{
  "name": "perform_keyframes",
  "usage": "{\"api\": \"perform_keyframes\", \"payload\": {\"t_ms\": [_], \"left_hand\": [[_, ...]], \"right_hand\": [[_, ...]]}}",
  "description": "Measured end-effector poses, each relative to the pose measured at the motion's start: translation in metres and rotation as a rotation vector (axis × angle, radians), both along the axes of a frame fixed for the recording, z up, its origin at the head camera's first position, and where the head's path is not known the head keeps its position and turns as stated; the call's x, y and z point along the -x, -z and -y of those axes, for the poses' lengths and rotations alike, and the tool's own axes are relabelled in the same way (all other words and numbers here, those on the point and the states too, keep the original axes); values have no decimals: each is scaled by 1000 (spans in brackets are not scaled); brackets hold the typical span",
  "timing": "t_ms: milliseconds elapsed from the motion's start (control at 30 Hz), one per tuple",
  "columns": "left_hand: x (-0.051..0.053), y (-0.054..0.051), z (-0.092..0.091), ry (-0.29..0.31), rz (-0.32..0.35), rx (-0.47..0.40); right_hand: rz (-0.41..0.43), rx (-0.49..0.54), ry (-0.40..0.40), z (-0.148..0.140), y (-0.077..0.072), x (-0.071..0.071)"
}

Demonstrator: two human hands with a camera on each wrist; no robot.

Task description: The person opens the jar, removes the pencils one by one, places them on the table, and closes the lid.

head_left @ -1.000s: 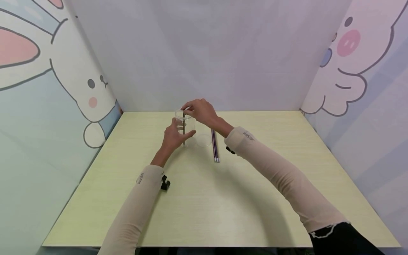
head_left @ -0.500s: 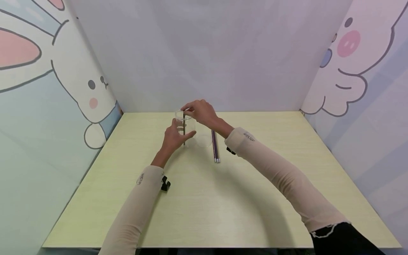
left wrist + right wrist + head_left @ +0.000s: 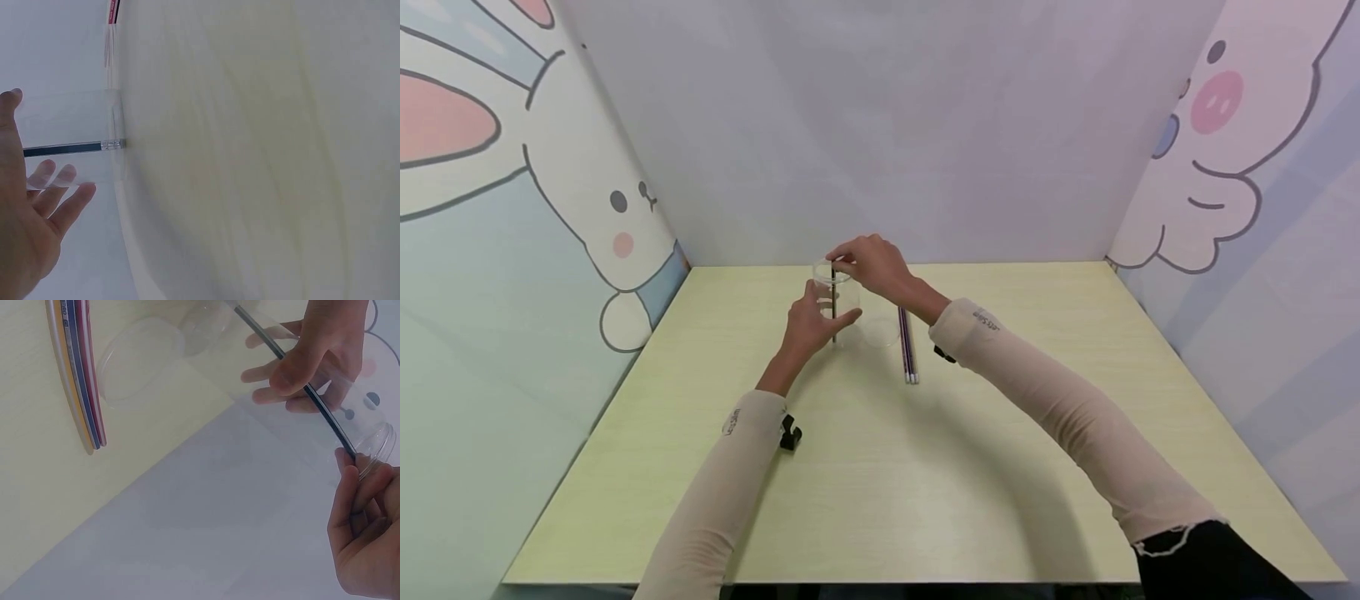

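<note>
My left hand holds a clear plastic jar upright on the table, thumb on one side and fingers behind. A dark pencil stands inside the jar. At the rim, my right hand pinches the pencil's upper end between thumb and fingers. In the left wrist view, the pencil's silvery lower end is near the jar's bottom; whether it touches I cannot tell. The right wrist view shows the jar's ringed mouth close to the pinching fingertips.
A round clear lid lies flat to the right of the jar. Beside it, several pencils in yellow, blue and red lie side by side on the pale wooden table. A grey back wall rises behind the table.
Both hands, the jar and the pencil keep the same places. Only the head view shifts very slightly.
</note>
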State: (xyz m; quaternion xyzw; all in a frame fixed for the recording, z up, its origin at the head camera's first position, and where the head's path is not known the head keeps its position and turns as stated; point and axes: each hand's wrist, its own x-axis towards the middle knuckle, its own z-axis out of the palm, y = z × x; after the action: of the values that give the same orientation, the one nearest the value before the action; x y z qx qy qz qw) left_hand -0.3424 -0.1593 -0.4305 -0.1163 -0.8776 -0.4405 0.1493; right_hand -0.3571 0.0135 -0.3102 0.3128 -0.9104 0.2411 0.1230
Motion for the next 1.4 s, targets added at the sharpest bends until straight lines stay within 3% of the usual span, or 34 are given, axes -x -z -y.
{"api": "perform_keyframes", "payload": {"t_ms": [500, 867, 1400], "left_hand": [[1, -2, -2, -15, 18, 20], [5, 2, -2, 1, 10, 5], [-2, -2, -4, -1, 1, -12]], "right_hand": [[-38, 18, -38, -1, -1, 0], [-57, 15, -30, -5, -12, 1], [-92, 69, -75, -16, -32, -4]]}}
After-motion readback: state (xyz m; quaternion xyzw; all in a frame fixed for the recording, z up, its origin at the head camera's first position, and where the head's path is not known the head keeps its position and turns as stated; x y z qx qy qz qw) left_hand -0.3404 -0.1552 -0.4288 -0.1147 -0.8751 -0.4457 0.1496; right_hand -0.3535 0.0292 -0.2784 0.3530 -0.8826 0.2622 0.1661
